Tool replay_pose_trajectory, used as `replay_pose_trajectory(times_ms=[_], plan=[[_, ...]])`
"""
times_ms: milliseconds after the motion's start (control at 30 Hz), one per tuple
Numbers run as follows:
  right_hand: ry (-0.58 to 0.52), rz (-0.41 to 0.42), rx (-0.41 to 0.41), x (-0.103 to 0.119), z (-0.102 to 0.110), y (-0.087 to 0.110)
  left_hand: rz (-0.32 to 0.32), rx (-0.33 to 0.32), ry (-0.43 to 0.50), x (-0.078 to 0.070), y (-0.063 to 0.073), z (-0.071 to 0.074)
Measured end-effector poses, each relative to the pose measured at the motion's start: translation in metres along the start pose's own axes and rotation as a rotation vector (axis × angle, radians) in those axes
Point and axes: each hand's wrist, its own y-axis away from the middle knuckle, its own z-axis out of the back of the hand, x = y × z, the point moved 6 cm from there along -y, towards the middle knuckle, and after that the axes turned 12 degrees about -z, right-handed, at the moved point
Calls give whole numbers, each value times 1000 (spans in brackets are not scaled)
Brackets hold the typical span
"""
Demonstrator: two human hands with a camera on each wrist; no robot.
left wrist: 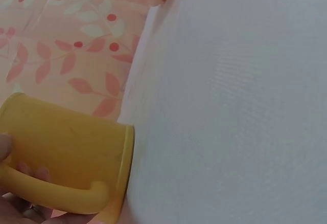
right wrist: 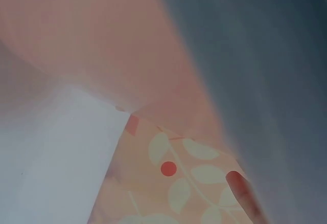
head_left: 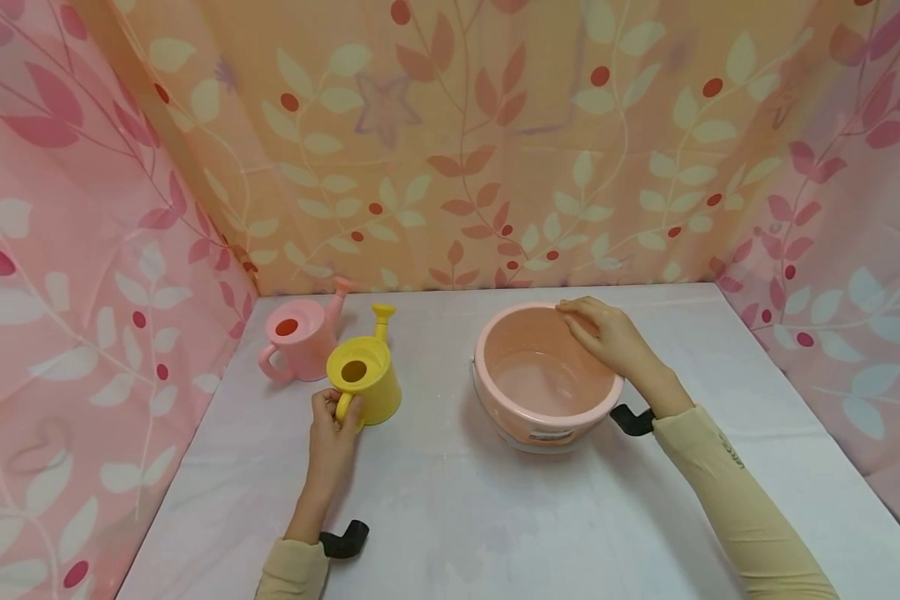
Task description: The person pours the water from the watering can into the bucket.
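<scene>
A yellow watering can [head_left: 378, 387] stands on the table left of the middle, its spout pointing away. My left hand [head_left: 332, 442] grips its handle [left wrist: 56, 191], with fingers wrapped inside the loop. To the right sits a pink bucket [head_left: 543, 423], its wide mouth facing up and its inside bare. My right hand [head_left: 611, 337] holds the bucket's far right rim, the thumb inside the mouth. In the right wrist view a fingertip [right wrist: 242, 193] shows beyond the bucket's outer wall [right wrist: 102, 29], partly hidden by a blurred grey band.
A pink watering can [head_left: 315, 354] stands just behind and left of the yellow one. White cloth covers the table [head_left: 450, 517]. Patterned curtains [head_left: 457, 142] close off the back and both sides. A black strap end [head_left: 345, 540] juts from the left wrist.
</scene>
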Motion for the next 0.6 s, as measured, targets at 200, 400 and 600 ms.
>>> replay_pose_trajectory(times_ms=[200,400,600], plan=[[0,15,-12,0,0,1,-23,-57,14,1,2,4],[-5,22,-14,-3,-1,-1,-26,-97,14,-3,1,9],[-22,17,-9,-3,-1,-1,-40,-145,-3,-27,4,16]])
